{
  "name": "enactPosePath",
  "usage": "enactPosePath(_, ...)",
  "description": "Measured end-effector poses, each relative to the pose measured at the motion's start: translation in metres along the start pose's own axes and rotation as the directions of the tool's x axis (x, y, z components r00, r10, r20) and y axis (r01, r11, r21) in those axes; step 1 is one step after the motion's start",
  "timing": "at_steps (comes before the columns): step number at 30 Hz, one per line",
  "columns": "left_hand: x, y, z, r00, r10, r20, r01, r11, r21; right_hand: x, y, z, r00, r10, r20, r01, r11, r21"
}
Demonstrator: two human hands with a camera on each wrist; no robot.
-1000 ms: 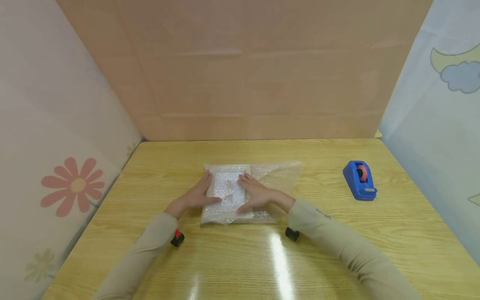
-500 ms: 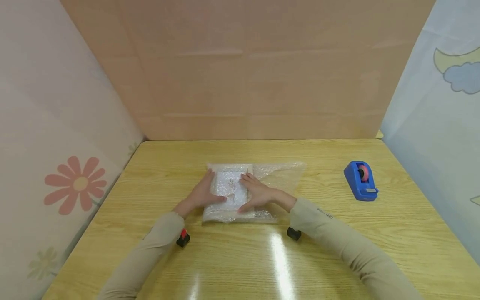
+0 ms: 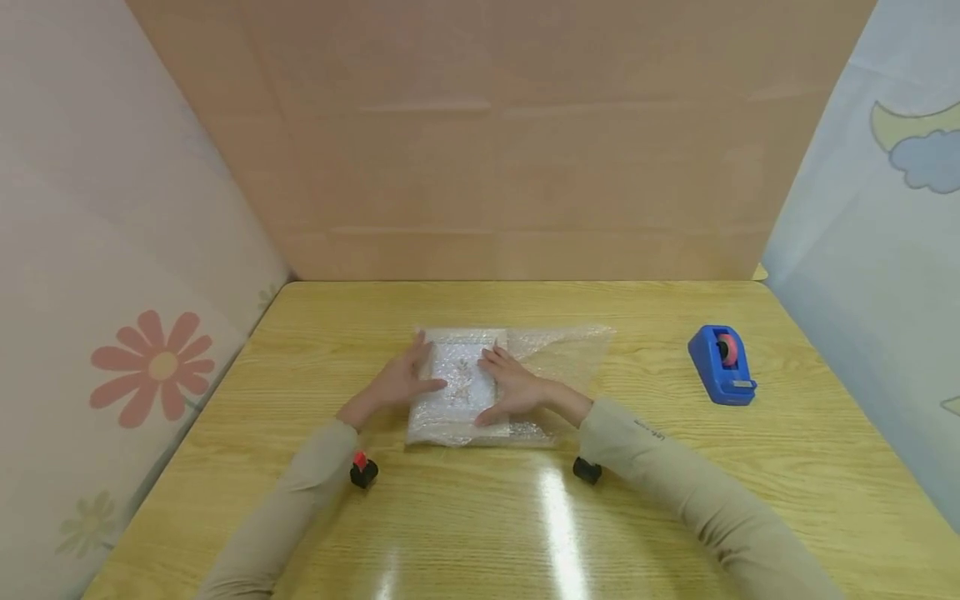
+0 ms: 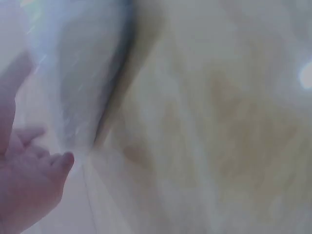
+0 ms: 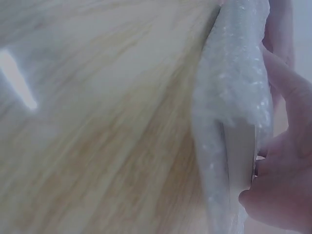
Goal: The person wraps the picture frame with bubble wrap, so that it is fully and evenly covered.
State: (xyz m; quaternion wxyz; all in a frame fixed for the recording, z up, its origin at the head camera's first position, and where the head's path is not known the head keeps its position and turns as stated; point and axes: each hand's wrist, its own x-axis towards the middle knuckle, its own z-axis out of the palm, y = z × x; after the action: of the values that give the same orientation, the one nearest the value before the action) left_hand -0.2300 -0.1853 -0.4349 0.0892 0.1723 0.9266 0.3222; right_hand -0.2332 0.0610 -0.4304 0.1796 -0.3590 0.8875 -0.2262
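Observation:
A white picture frame with a small plant drawing lies flat on the table, left part of it under bubble wrap. The wrap's loose end spreads out to the right. My left hand lies along the left edge, its thumb reaching over the covered front. On the right side my right hand rests with spread fingers, fingertips at the frame's face. In the right wrist view the frame's white side shows between folds of wrap, close to the right hand. The left wrist view is blurred, with the left hand beside the wrap.
A blue tape dispenser with a pink roll stands at the right on the wooden table. A brown paper-like panel rises behind the table, and patterned sheets flank it.
My left hand has slid slightly away from me along the left edge, its thumb now higher over the wrap. The right hand stays in place on the frame.

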Motion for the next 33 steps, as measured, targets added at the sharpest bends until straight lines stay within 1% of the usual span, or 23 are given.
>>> enactPosePath(2, 0.000, -0.006, -0.005, 0.998, -0.059, -0.023, 0.057, 0.995, -0.080, 0.001, -0.001, 0.001, 1.000, 0.001, -0.003, -0.001, 1.000, 0.005)
enactPosePath(3, 0.001, -0.009, -0.007, 0.996, -0.091, -0.023, 0.088, 0.989, -0.123, 0.002, -0.001, 0.002, 1.000, 0.003, -0.001, -0.003, 1.000, 0.009)
enactPosePath(4, 0.002, -0.010, -0.008, 0.993, -0.116, -0.011, 0.113, 0.982, -0.151, 0.001, -0.001, 0.001, 1.000, 0.005, -0.002, -0.005, 1.000, 0.012)
enactPosePath(7, 0.008, -0.013, -0.007, 0.981, -0.180, 0.068, 0.191, 0.955, -0.227, 0.000, 0.001, 0.001, 1.000, -0.002, -0.006, 0.002, 1.000, 0.024)
enactPosePath(9, 0.011, -0.015, -0.004, 0.979, -0.180, 0.098, 0.200, 0.941, -0.273, 0.001, 0.001, 0.001, 1.000, -0.007, 0.001, 0.007, 1.000, 0.027)
enactPosePath(11, 0.014, -0.016, -0.001, 0.981, -0.169, 0.098, 0.191, 0.934, -0.301, 0.001, 0.001, 0.002, 1.000, -0.014, 0.001, 0.014, 0.999, 0.033)
enactPosePath(15, 0.016, -0.013, 0.006, 0.987, -0.137, 0.083, 0.155, 0.942, -0.296, 0.001, 0.001, 0.002, 1.000, -0.013, -0.003, 0.013, 0.999, 0.038)
enactPosePath(16, 0.015, -0.012, 0.008, 0.987, -0.138, 0.087, 0.158, 0.939, -0.306, 0.001, 0.001, 0.002, 1.000, -0.012, -0.003, 0.012, 0.999, 0.035)
enactPosePath(17, 0.015, -0.012, 0.009, 0.988, -0.126, 0.090, 0.147, 0.945, -0.291, 0.000, 0.001, 0.002, 1.000, -0.013, -0.004, 0.013, 0.999, 0.035)
enactPosePath(18, 0.015, -0.011, 0.011, 0.990, -0.105, 0.090, 0.125, 0.958, -0.257, 0.001, 0.002, 0.002, 1.000, -0.012, -0.004, 0.012, 0.999, 0.033)
enactPosePath(20, 0.013, -0.010, 0.013, 0.994, -0.067, 0.089, 0.080, 0.986, -0.143, 0.001, 0.003, 0.002, 1.000, -0.010, -0.001, 0.010, 1.000, 0.029)
enactPosePath(22, 0.012, -0.007, 0.015, 0.996, -0.032, 0.083, 0.033, 0.999, -0.018, 0.001, 0.004, 0.003, 1.000, -0.006, 0.004, 0.006, 1.000, 0.027)
enactPosePath(23, 0.011, -0.005, 0.015, 0.997, -0.012, 0.075, 0.007, 0.998, 0.062, 0.001, 0.004, 0.003, 1.000, -0.009, 0.002, 0.009, 1.000, 0.029)
enactPosePath(24, 0.010, -0.003, 0.015, 0.998, -0.002, 0.070, -0.006, 0.993, 0.118, 0.002, 0.004, 0.003, 1.000, -0.010, 0.003, 0.010, 0.999, 0.030)
enactPosePath(25, 0.010, -0.001, 0.015, 0.998, -0.006, 0.068, -0.005, 0.988, 0.156, 0.002, 0.004, 0.002, 1.000, -0.008, 0.005, 0.007, 0.999, 0.033)
enactPosePath(29, 0.008, 0.005, 0.015, 0.998, -0.021, 0.052, 0.007, 0.969, 0.247, 0.002, 0.003, 0.003, 1.000, 0.007, 0.005, -0.008, 0.999, 0.044)
enactPosePath(31, 0.007, 0.008, 0.016, 0.999, -0.026, 0.030, 0.016, 0.951, 0.310, 0.001, 0.002, 0.003, 1.000, 0.018, 0.006, -0.019, 0.999, 0.043)
enactPosePath(33, 0.006, 0.012, 0.017, 1.000, 0.002, -0.019, 0.006, 0.925, 0.381, 0.001, 0.002, 0.003, 1.000, 0.019, 0.002, -0.020, 0.999, 0.037)
